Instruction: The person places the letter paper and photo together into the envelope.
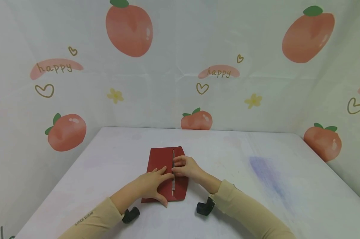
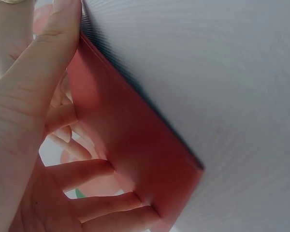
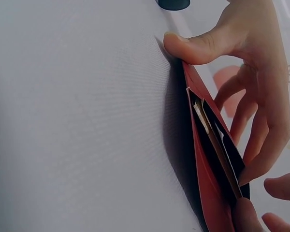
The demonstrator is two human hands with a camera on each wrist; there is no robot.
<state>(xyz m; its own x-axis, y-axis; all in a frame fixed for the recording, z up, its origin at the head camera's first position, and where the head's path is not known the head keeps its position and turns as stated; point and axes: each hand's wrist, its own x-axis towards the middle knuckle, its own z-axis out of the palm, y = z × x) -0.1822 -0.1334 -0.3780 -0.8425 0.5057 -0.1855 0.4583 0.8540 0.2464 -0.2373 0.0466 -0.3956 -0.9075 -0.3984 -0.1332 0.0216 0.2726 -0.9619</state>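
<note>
A flat red paper envelope (image 1: 160,159) lies on the table, its flap (image 1: 181,192) spread to the right. Along its long opening (image 3: 217,137) run thin paper-like edges and a dark inside; from the head they look like a narrow grey strip (image 1: 173,186) with pale ends. My left hand (image 1: 147,184) spreads across the envelope, straight fingertips on its face and thumb at the near edge. Bent at the opening from the right, my right hand (image 1: 190,169) touches it with a fingertip, while its other visible fingers (image 3: 282,187) stand apart from the paper.
A black camera (image 1: 130,215) hangs below the left wrist and another black camera (image 1: 205,207) below the right. The white table (image 1: 227,149) has a faint purple patch (image 1: 268,176) to the right. Behind it hangs a fruit-printed cloth (image 1: 168,83).
</note>
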